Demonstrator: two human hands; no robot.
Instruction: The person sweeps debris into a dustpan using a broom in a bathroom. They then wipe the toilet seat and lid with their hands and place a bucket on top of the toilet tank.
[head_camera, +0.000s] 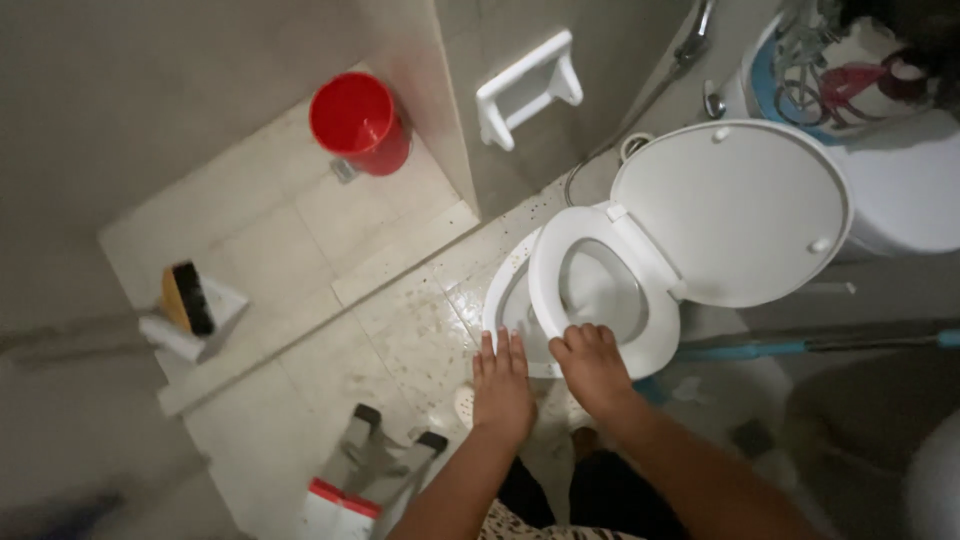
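A white toilet stands below me with its lid (735, 210) raised and its seat ring (600, 290) partly lifted off the bowl rim (500, 300). My right hand (592, 365) grips the near edge of the seat ring, fingers curled over it. My left hand (502, 385) lies flat, fingers together, with its fingertips at the front of the bowl rim beside the seat.
A red bucket (358, 122) sits on the tiled floor at the back. A white paper holder (527, 85) hangs on the wall. A brush and dustpan (190, 305) lie at left. A small step stool (375, 460) stands near my legs. A basket of items (835, 65) rests on the cistern.
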